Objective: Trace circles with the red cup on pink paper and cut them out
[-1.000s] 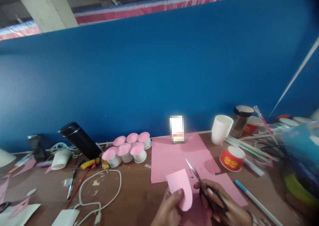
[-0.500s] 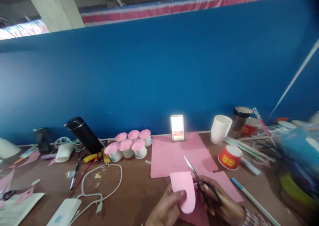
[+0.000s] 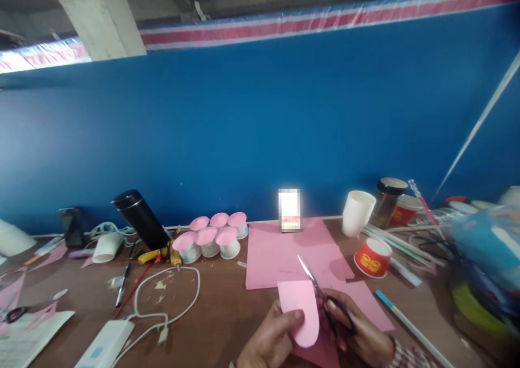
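Mid-cut: the left hand [image 3: 270,343] pinched the pink paper piece [image 3: 299,309]; the right hand [image 3: 357,335], gripping scissors [image 3: 320,295], would next need paper turned into the blades.

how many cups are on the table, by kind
pink-topped cups: 6
plain white cups: 2, one upright, one on its side
red printed cups: 2, near and far
total: 10

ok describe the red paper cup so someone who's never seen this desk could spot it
Start at the blue wall and drop to the wooden desk. Right of the pink paper sheets, in front of the upright white cup, sits the red paper cup, upside down with yellow print, unlike its plain neighbour.
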`<state>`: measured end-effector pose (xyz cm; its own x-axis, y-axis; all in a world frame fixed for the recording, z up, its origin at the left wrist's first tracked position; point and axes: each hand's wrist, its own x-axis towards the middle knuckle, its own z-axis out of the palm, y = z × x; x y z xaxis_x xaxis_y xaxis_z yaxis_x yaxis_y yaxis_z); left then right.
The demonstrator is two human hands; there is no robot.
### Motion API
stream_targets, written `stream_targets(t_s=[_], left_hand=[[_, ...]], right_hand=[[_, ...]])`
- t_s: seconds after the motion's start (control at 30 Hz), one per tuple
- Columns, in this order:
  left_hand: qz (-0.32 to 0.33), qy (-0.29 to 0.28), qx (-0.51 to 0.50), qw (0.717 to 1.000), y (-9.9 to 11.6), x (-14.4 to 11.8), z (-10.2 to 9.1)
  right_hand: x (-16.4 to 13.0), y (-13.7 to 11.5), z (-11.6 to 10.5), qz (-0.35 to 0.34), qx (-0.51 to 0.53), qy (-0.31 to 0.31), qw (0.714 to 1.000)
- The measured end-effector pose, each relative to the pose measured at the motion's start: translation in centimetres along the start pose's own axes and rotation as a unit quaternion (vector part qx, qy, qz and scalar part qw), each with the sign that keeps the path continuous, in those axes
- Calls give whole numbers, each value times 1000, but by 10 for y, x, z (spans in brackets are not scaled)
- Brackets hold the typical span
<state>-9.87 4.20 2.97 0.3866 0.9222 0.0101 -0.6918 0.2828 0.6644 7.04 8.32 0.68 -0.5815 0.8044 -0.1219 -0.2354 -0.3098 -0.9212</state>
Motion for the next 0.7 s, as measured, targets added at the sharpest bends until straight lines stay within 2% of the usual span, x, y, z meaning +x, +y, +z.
stream_targets(t_s=[0.47,0.7], left_hand=[[-8,15,0,1000,-5,0,-10],[-1,23,0,1000,-4,0,-8]], right_hand=[[-1,-3,2,-15,-24,-28,999],[-1,1,0,12,-21,10,1000]])
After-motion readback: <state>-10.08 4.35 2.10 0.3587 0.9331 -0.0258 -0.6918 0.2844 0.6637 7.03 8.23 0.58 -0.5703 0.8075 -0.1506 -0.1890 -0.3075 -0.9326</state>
